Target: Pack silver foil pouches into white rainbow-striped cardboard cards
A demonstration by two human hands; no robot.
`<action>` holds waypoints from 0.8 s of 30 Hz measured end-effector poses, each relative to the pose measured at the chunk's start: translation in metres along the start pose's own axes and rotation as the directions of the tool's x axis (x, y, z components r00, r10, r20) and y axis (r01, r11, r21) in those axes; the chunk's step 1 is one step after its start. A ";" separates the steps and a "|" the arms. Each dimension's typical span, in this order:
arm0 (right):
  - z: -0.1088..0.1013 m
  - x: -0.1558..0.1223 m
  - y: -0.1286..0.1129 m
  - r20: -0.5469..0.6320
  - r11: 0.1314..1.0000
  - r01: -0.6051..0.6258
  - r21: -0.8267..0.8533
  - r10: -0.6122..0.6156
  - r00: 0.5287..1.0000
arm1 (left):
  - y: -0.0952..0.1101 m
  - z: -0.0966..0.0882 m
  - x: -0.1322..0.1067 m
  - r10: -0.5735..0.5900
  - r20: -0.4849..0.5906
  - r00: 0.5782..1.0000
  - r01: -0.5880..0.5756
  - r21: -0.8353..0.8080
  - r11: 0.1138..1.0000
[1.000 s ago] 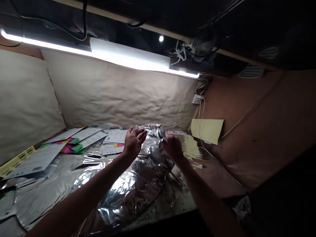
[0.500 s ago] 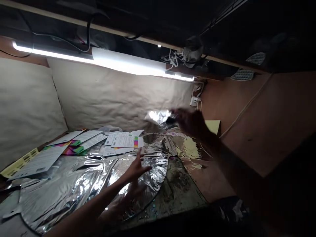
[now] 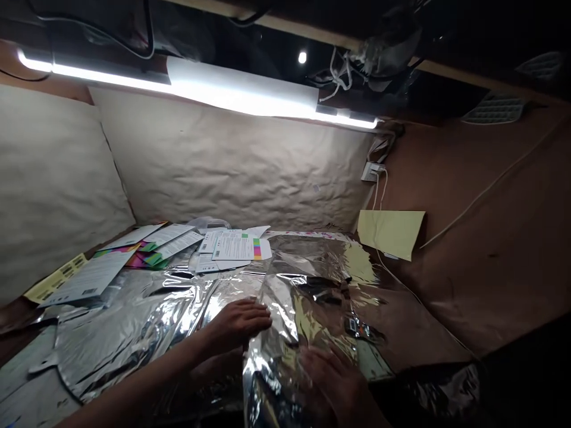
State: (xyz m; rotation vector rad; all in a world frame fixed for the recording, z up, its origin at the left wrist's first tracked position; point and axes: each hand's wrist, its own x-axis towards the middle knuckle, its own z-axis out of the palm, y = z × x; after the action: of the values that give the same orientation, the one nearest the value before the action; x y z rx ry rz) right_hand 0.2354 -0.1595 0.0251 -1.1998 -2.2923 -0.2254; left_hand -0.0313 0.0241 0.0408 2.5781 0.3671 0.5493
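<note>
A crinkled silver foil sheet [image 3: 307, 285] lies spread over the middle of the table, on top of more silver foil [image 3: 129, 327] to its left. My left hand [image 3: 236, 324] rests flat with fingers stretched out at the sheet's left edge. Low in the picture my right hand [image 3: 332, 377] lies open with spread fingers pressed on the sheet's near part. Neither hand grips anything.
Printed cards and colourful packaging sheets [image 3: 147, 249] lie at the back left. A yellow paper [image 3: 390, 232] leans on the right wall beside a white cable [image 3: 379, 196] and a socket. Crumpled brown paper [image 3: 232, 166] covers the back wall under a bright light tube [image 3: 241, 95].
My right hand, raised with a bunch of foil half a second ago, has come down and the foil now lies spread out. My left hand moved down onto the foil.
</note>
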 end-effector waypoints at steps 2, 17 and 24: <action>0.008 -0.031 0.009 0.002 0.986 0.109 -0.126 -0.110 0.994 | 0.004 0.002 -0.015 0.060 0.084 0.995 -0.067 0.087 0.994; -0.054 0.002 0.089 0.173 0.785 -0.346 0.514 0.300 0.938 | 0.009 -0.039 0.005 -0.260 0.287 0.922 0.373 -0.481 0.794; -0.006 0.061 0.178 0.380 0.332 -0.820 0.465 0.762 0.524 | -0.061 -0.025 0.085 -0.533 0.351 0.770 0.558 -0.775 0.296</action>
State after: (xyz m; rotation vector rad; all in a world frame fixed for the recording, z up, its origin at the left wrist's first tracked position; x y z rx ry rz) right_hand 0.3520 -0.0131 0.0449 -1.7920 -1.3294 0.9015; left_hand 0.0228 0.1152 0.0571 1.3239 0.7207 0.2955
